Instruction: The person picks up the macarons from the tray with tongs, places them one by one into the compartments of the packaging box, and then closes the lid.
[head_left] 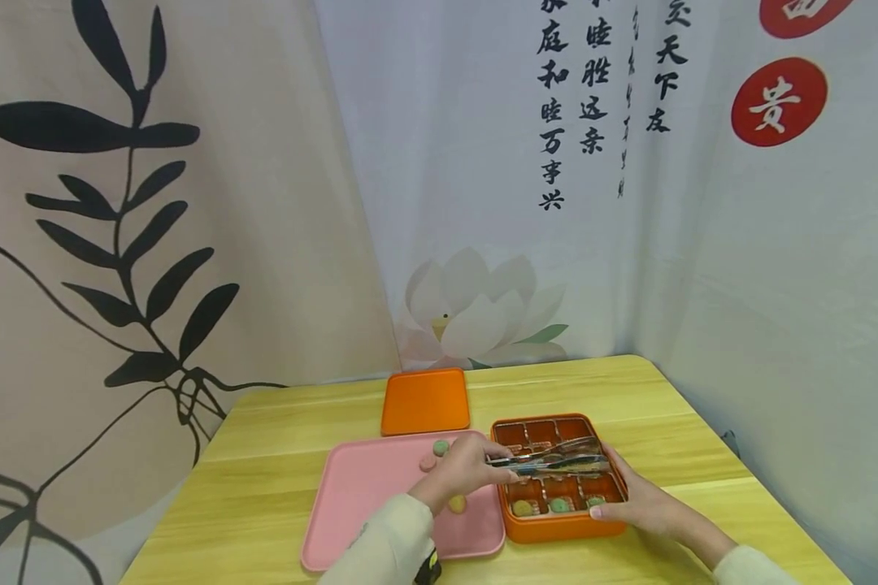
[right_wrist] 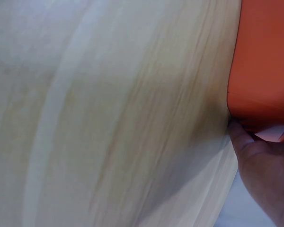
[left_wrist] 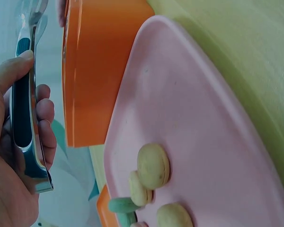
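Now left fingers grip tongs over 1 orange box; right fingers hold it.

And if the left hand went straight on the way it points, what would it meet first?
Probably the right hand on the box: the tongs in the left hand point that way, but may pass above; height is unclear.

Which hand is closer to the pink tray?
The left hand; it's over the pink tray, holding tongs. The right hand is farther, gripping the orange box on its right side.
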### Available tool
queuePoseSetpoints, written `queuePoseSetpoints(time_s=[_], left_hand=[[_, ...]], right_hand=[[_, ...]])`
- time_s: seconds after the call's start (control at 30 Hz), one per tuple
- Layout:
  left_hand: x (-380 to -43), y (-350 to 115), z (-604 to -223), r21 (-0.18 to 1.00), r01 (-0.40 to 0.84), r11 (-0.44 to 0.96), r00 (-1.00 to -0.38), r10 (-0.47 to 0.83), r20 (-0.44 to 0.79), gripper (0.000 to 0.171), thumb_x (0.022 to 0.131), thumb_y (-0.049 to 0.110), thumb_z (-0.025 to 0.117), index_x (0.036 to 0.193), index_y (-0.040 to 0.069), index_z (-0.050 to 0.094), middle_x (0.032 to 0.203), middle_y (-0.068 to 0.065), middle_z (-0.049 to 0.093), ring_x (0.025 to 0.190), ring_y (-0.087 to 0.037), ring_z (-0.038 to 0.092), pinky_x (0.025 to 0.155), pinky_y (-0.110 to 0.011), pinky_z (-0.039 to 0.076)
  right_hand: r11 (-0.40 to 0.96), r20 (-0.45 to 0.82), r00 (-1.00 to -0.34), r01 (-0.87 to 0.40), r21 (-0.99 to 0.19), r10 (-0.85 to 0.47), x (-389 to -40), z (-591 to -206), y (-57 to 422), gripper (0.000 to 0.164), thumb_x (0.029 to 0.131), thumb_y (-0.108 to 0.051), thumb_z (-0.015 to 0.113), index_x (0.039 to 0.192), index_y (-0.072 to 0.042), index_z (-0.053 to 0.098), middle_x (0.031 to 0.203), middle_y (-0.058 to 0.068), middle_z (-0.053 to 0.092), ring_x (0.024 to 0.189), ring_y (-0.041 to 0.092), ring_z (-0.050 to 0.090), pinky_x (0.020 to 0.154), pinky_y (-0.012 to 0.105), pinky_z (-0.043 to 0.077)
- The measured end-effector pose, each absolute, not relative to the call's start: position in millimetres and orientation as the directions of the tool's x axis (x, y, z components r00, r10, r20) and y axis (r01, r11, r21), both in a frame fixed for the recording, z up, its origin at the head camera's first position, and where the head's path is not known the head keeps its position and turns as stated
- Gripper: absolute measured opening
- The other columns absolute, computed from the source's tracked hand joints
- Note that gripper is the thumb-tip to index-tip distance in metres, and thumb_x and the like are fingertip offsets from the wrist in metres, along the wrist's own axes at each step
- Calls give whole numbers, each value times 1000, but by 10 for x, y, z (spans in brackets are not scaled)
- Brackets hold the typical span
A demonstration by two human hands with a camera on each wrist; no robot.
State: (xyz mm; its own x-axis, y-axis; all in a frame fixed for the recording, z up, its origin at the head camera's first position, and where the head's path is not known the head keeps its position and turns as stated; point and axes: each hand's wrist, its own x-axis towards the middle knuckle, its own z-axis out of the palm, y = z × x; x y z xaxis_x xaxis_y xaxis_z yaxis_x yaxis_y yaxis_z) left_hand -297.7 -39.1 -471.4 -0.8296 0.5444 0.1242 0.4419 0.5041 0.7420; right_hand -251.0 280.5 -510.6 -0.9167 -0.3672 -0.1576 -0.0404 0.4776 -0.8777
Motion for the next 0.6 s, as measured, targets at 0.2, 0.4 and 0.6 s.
queuePoseSetpoints(time_s=[0.2, 0.4, 0.6], left_hand=[[-2967, -494, -4648, 791, 359, 495, -869, 486, 91, 32, 81, 27, 83, 109, 14, 77, 94, 10, 71, 46, -9, 27, 44, -24, 29], [-3002, -599, -4607, 784, 359, 507, -874, 477, 92, 26, 81, 28, 83, 103, 17, 78, 86, 9, 69, 47, -8, 36, 46, -24, 37], [-3046, -753, -4525, 782, 363, 506, -880, 463, 108, 18, 81, 23, 83, 98, 18, 78, 76, 8, 66, 58, -9, 47, 53, -24, 41]], right_hand=[[493, -166, -919, -36, -869, -358, -2505, -5096, 2804, 113, 89, -31, 74, 155, -2, -12, 158, 34, -3, 140, 56, 13, 105, 71, 19], [432, -145, -912, -38, -901, -383, -2516, -5108, 2800, 112, 90, -26, 74, 155, -2, -14, 154, 39, 10, 131, 48, 41, 104, 62, 32], [423, -140, -911, -41, -905, -387, -2503, -5110, 2802, 112, 91, -25, 74, 154, -1, -15, 153, 40, 11, 132, 52, 38, 105, 67, 28]])
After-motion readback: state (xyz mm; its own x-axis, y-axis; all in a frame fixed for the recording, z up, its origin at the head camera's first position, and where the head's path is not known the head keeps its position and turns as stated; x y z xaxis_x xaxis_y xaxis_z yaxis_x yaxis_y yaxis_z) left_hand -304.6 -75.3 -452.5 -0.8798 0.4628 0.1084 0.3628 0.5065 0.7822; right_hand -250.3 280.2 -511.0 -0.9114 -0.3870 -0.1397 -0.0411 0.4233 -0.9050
